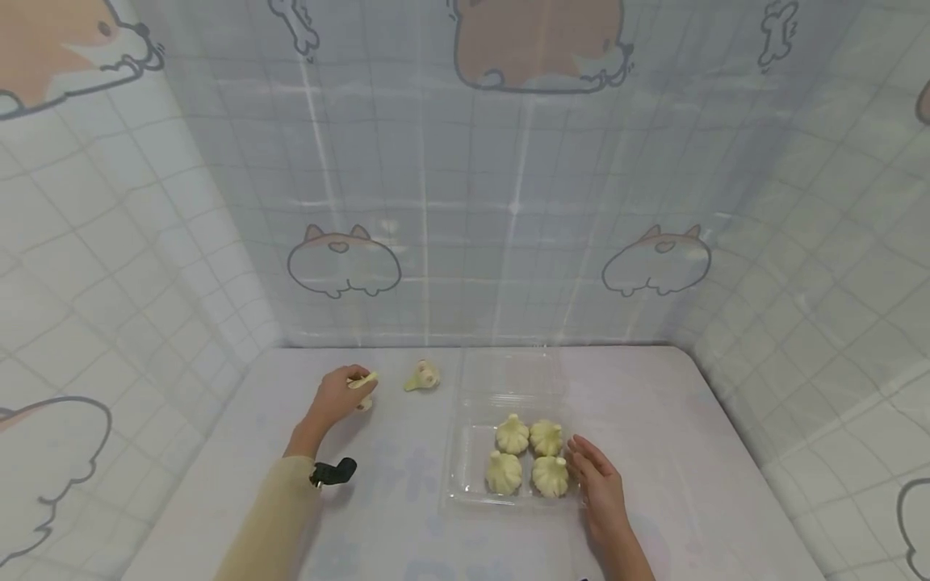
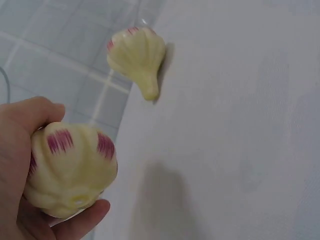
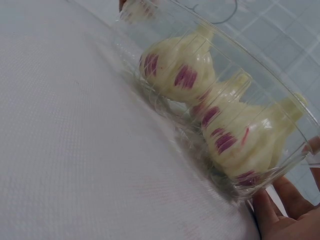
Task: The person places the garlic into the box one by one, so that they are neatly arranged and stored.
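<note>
My left hand [image 1: 340, 397] [image 2: 20, 165] grips a pale garlic bulb [image 1: 364, 403] [image 2: 72, 167] with purple streaks, thumb on one side and fingers on the other. Another garlic bulb [image 1: 425, 375] [image 2: 137, 52] lies just right of that hand in the head view. A clear plastic container [image 1: 471, 464] [image 3: 175, 117] holds several garlic bulbs [image 1: 512, 434] [image 3: 250, 137] with their stems up, in its middle and right part. My right hand [image 1: 601, 492] [image 3: 292, 215] is at the container's right side, fingers loosely extended against its wall and holding no bulb.
The container's clear lid [image 1: 508, 373] lies folded open behind it on the pale table [image 1: 392, 516]. Patterned curtain walls [image 1: 501, 307] stand along the table's back and both sides. A dark strap with a small black device [image 1: 336, 471] is on the left wrist.
</note>
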Demonstrator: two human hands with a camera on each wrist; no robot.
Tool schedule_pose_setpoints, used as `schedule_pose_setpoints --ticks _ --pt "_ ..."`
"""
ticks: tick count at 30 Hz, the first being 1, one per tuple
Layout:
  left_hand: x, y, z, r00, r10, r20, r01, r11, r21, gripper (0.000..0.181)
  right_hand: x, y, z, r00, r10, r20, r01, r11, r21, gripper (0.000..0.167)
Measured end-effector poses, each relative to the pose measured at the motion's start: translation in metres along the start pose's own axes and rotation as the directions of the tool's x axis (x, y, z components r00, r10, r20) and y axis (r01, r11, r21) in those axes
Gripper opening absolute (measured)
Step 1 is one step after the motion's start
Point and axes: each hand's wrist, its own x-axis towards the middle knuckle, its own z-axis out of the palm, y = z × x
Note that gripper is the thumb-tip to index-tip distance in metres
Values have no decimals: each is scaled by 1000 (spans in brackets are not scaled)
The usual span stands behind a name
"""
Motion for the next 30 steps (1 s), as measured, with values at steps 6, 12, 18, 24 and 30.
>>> schedule_pose_setpoints --ticks 6,12,18,24,30 --pt "-15 17 -3 989 97 -113 -92 995 43 42 -2 2 0 1000 29 3 -29 1000 -12 44" --pt "-27 40 0 952 207 -224 -201 978 50 42 -2 0 0 1000 21 5 -21 999 -26 44" --pt "-35 61 13 931 272 -242 -273 962 30 32 0 -2 0 1000 2 10 -1 1000 -14 43" --pt "-41 81 34 908 341 -241 -345 938 28 26 2 -3 -1 1000 -2 2 2 1000 -13 44" --pt "-47 94 53 879 405 -252 -419 908 -2 19 2 1 -2 1000 8 0 -8 1000 15 46"
